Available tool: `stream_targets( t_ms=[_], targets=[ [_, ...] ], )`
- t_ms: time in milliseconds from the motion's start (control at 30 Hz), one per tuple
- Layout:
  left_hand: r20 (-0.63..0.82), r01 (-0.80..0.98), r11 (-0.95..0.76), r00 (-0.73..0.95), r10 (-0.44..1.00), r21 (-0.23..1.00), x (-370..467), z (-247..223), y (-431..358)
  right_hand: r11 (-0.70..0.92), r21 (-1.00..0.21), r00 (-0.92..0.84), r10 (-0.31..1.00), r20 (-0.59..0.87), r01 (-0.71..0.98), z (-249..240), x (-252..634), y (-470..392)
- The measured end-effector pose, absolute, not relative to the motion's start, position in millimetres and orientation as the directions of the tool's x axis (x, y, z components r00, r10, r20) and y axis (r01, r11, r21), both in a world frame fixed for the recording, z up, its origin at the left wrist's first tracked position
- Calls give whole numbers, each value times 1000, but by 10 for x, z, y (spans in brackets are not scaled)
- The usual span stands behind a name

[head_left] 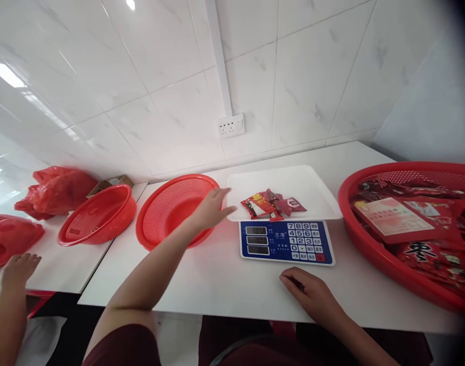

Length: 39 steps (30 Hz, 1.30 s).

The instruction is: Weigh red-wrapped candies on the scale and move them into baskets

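Note:
My left hand reaches forward with its fingers spread. It holds nothing and hovers at the left edge of the white tray of a weighing scale. A few small red snack packets lie on that tray. The scale's blue keypad panel faces me, its displays lit. My right hand rests palm down on the white table just in front of the scale, fingers loose and holding nothing.
A round red mesh basket sits left of the scale, under my left forearm. On the right, a large red basket holds several red packets. A red basin, red plastic bags and another person's hand are on the left table.

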<state>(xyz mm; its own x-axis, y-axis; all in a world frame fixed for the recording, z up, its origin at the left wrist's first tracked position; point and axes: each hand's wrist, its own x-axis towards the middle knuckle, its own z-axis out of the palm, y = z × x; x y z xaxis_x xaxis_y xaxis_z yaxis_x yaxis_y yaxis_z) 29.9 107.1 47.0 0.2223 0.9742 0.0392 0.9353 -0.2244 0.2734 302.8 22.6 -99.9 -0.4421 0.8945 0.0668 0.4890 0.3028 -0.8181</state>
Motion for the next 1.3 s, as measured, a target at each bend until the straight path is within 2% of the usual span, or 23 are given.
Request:
stream_targets(
  t_ms=[133, 367, 533, 700, 867, 967, 1100, 1167, 1233, 1300],
  targets=[
    [-42, 851, -357, 403, 914, 385, 908, 356, 1362, 278, -833, -403, 912, 73, 478, -1005, 3020, 208],
    [-80, 818, -376, 452, 889, 436, 1123, 277, 1697, 288, -832, -418, 905, 75, 474, -966, 3024, 200],
    [-8, 832, -303, 346, 938, 465, 1035, 318, 1754, 263, -844, -400, 914, 64, 467, -971, 3019, 198],
    [112, 857, -172, 134, 985, 486, 694, 549, 1649, 269, -863, -421, 904, 73, 429, -994, 3023, 199],
    [190, 906, 2, -91, 978, 422, 33, 760, 1463, 274, -876, -415, 905, 95, 397, -981, 3016, 199],
    [201, 931, 41, -121, 972, 364, -157, 728, 1378, 270, -880, -420, 903, 90, 392, -981, 3010, 206],
    [171, 940, -71, 13, 985, 334, 178, 542, 1340, 263, -879, -419, 904, 80, 398, -984, 3004, 210],
    [137, 912, -229, 193, 972, 339, 527, 440, 1345, 256, -877, -418, 906, 70, 407, -985, 3004, 209],
    [85, 830, -433, 432, 898, 353, 892, 350, 1363, 249, -874, -417, 907, 58, 418, -990, 3007, 208],
    [13, 756, -544, 580, 815, 364, 1199, 272, 1404, 251, -869, -420, 906, 55, 427, -1000, 3013, 209]
  ],
)
